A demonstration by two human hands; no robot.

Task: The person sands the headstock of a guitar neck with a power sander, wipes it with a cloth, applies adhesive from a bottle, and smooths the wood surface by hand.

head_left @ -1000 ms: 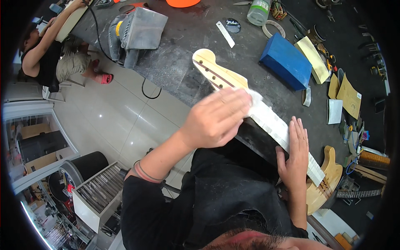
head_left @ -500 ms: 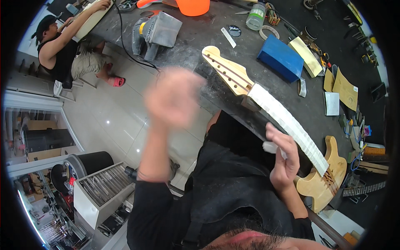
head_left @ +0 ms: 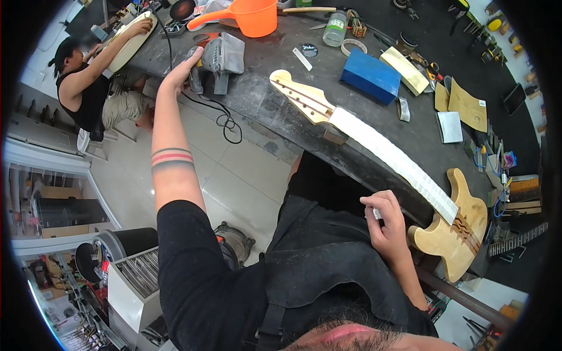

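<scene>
My left hand (head_left: 182, 71) is stretched out at the table's far left edge, its fingers extended. Its fingertips are beside a grey power sander (head_left: 219, 61) with a translucent dust box; whether they touch it I cannot tell. Close to my chest, my right hand (head_left: 386, 221) is curled around a small white piece (head_left: 376, 214), mostly hidden by the fingers. Beyond that hand lies an electric guitar with a pale wooden body (head_left: 436, 234) and bare headstock (head_left: 300, 96). White tape (head_left: 392, 158) covers its fretboard, and a small block (head_left: 335, 136) props the neck.
On the dark table (head_left: 263, 76) are a blue block (head_left: 370, 76), an orange dipper (head_left: 254, 17), a glass jar (head_left: 335, 29), a tape roll (head_left: 353, 47) and sandpaper sheets (head_left: 468, 105). A black cord (head_left: 225, 114) hangs off the edge. Another person (head_left: 88, 88) sits working at far left.
My left hand has swung left and away from me to the sander. My right hand has drawn slightly nearer my body, its fingers more curled around the white piece. The view has shifted slightly.
</scene>
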